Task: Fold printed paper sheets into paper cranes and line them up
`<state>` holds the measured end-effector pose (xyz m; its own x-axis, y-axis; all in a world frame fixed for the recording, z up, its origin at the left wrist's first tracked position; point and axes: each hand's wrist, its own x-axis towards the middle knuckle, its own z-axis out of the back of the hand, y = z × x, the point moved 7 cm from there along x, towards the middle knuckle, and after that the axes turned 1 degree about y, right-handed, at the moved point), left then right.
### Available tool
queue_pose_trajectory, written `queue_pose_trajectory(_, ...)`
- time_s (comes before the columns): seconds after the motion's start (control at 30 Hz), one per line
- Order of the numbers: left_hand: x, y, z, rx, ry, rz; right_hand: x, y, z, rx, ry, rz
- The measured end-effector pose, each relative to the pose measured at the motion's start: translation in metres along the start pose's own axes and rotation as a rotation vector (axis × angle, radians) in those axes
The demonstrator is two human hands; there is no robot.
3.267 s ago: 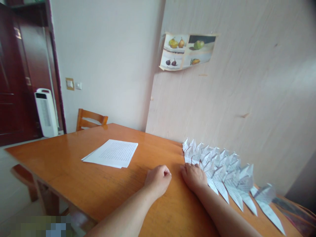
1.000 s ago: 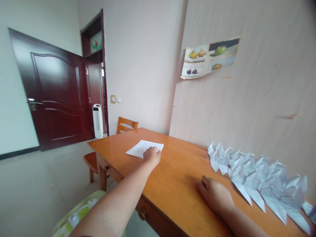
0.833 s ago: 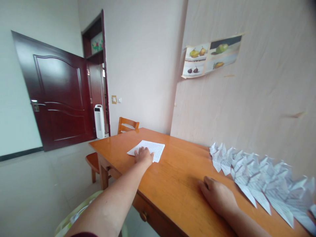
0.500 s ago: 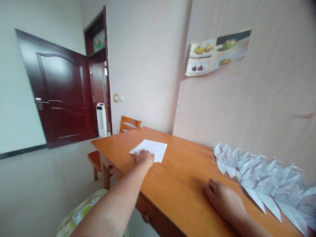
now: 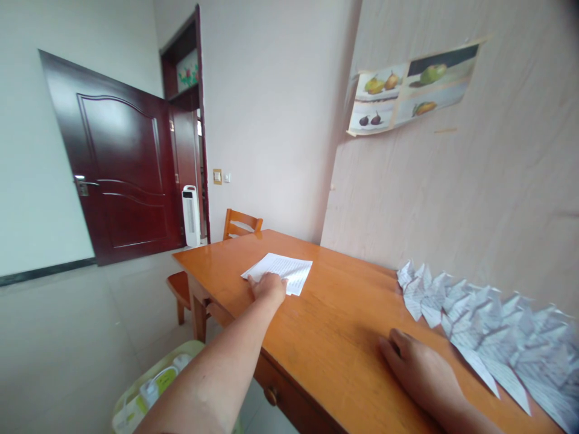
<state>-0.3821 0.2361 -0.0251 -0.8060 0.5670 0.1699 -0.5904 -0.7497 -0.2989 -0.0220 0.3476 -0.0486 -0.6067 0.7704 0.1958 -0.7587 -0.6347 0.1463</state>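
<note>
At the far part of the wooden table [image 5: 335, 313], my left hand [image 5: 269, 288] reaches onto a small stack of printed paper sheets [image 5: 292, 270]. Its fingers close on the near edge of the top sheet, which bows up slightly; the fingertips are partly hidden. My right hand [image 5: 423, 367] rests on the tabletop with its fingers curled in, and nothing shows in it. Just beyond it stand rows of folded paper pieces [image 5: 488, 325], pointed and made from printed sheets, along the wall side.
A wooden chair [image 5: 243, 222] stands at the table's far end. Below my left arm is a pale green bin [image 5: 131, 395] with wrappers in it. A drawer knob [image 5: 271, 396] juts from the table's front. A dark red door [image 5: 122, 163] hangs open at the left.
The top sheet now bows up under my left hand, where the stack lay flat. The whole view has shifted slightly; my right hand stays on the table.
</note>
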Motion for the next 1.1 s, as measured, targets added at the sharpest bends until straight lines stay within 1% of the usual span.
queue_pose_trajectory(0.33,-0.0032,0.0037,0.0004,-0.044,0.023,0.028,-0.0005,-0.0006,0.0001,0.014,-0.02,0.01)
queue_pose_trajectory(0.53,-0.0024,0.0051,0.0024,-0.046,0.006,0.038,-0.0004,0.0003,0.0004,-0.001,0.0,0.022)
queue_pose_trajectory(0.77,-0.0002,0.0045,-0.0001,-0.042,-0.007,0.025,-0.0014,0.0013,0.0002,-0.017,0.006,0.03)
queue_pose_trajectory(1.0,-0.0018,0.0017,0.0011,-0.071,-0.042,-0.047,-0.0027,0.0018,0.0023,-0.016,0.005,0.024)
queue_pose_trajectory(1.1,-0.0053,-0.0039,0.0045,-0.113,-0.065,-0.145,-0.0024,0.0018,0.0026,-0.011,0.008,0.026)
